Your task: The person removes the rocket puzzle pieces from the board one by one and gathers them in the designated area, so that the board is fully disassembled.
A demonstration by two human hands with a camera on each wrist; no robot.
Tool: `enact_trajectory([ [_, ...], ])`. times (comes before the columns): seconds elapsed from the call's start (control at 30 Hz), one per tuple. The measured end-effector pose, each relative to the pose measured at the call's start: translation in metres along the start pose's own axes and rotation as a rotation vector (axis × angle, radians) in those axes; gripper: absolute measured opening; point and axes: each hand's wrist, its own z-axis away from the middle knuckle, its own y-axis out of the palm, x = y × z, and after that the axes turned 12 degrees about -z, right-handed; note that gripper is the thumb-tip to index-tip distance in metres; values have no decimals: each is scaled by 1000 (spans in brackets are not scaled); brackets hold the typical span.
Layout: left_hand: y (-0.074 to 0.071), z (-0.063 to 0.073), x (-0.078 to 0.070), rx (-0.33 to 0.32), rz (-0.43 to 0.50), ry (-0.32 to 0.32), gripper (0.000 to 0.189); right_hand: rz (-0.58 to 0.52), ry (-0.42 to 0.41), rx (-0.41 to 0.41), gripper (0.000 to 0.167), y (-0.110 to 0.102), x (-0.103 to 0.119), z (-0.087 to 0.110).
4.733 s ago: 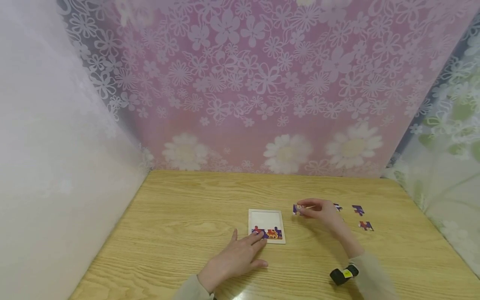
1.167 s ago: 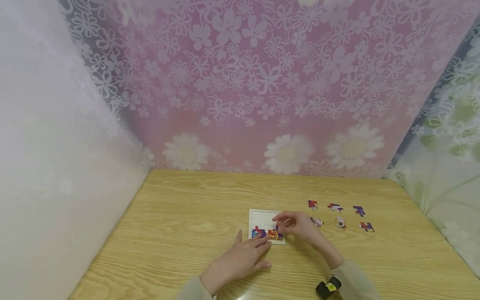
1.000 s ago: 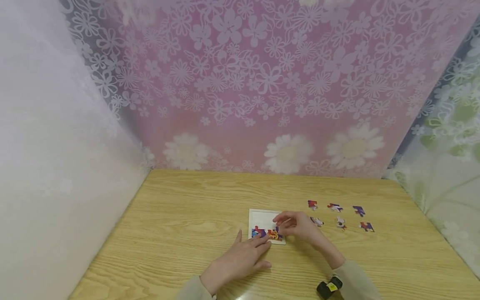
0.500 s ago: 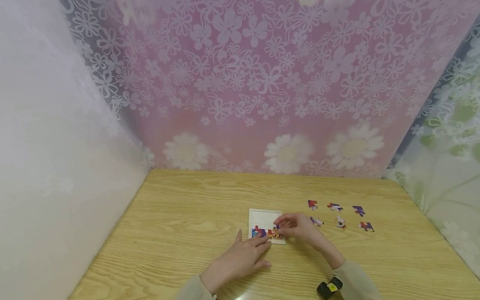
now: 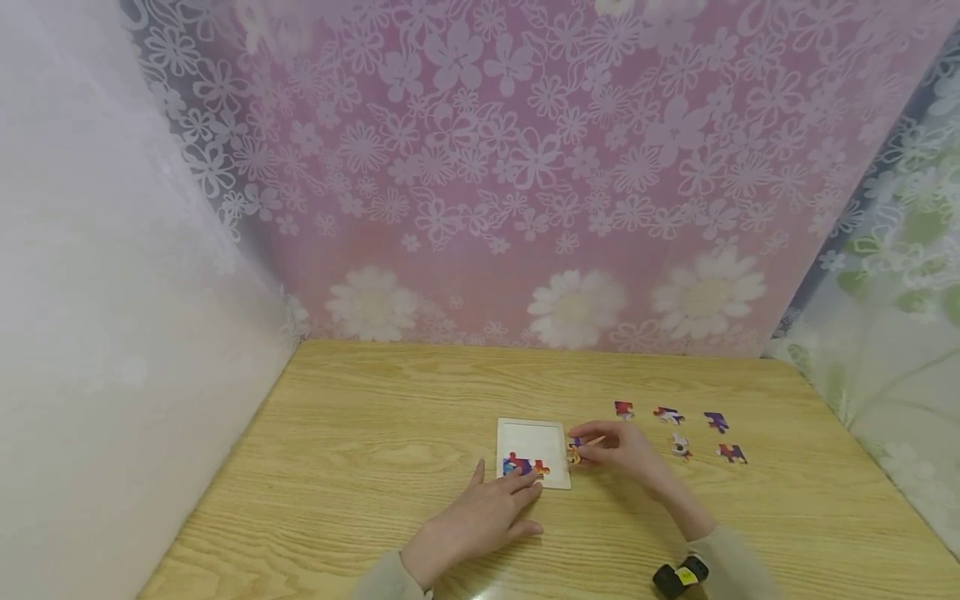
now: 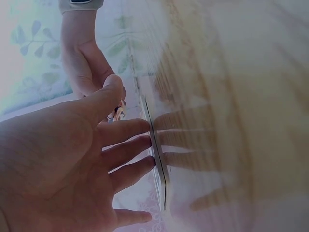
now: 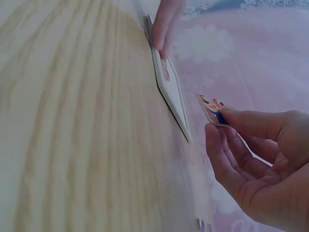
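A white puzzle tray (image 5: 530, 435) lies on the table, with joined puzzle pieces (image 5: 517, 463) along the left of its near edge. My left hand (image 5: 476, 517) rests on that near edge, fingers straight and spread, partly covering the pieces. In the left wrist view the fingertips of the left hand (image 6: 87, 150) touch the tray. Just right of the tray, my right hand (image 5: 626, 452) pinches a yellow, orange and blue puzzle piece (image 5: 574, 451) between thumb and fingers. The right wrist view shows this puzzle piece (image 7: 211, 108) tilted and apart from the tray.
Several loose pieces lie to the right, among them a red one (image 5: 624, 409), a purple one (image 5: 716, 422) and a white one with a dark spot (image 5: 681, 447). A floral cloth (image 5: 465, 208) stands behind the wooden table (image 5: 375, 417).
My right hand has moved right, taking the orange-and-blue piece out of the tray's near right corner. Earlier it held a purple-and-pale piece farther right. The left hand has barely moved.
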Motion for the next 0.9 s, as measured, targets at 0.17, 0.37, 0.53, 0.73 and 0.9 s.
enact_trajectory([
  [0.17,0,0,0,-15,9,7,59,-21,-5,-46,38,-18,-1,12],
  [0.37,-2,2,-1,-29,7,16,59,26,-1,-113,40,-42,-5,30],
  [0.53,-3,2,-1,-34,1,15,59,13,24,-138,42,-67,-11,48],
  [0.73,-2,2,-1,-33,24,16,58,27,62,-190,47,-102,-17,72],
  [0.9,-1,1,0,-12,57,2,58,90,94,-223,49,-130,-25,93],
])
